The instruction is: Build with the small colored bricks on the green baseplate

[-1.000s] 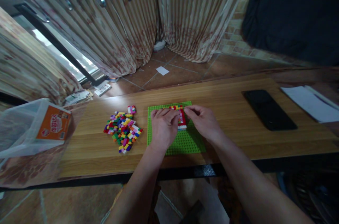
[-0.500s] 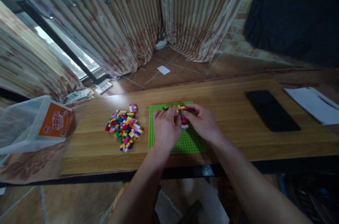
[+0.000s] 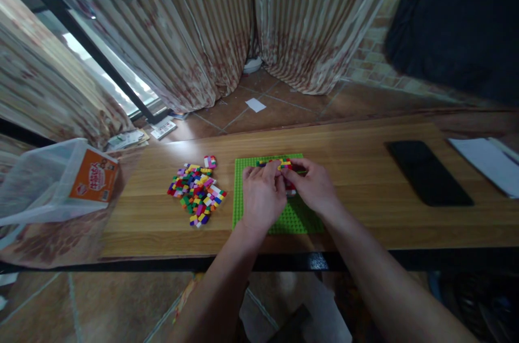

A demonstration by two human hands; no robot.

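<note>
I am holding the left hand (image 3: 264, 192) and the right hand (image 3: 315, 185) close together over the green baseplate (image 3: 299, 222), fingers bent and narrow at the built bricks (image 3: 286, 162); whether either is gripping one, I cannot tell. The built bricks are sitting near the baseplate's far edge, partly hidden. Left of the baseplate, loose bricks (image 3: 197, 193) are lying heaped on the counter (image 3: 357, 162); well right, a black slab (image 3: 428, 173) is resting.
</note>
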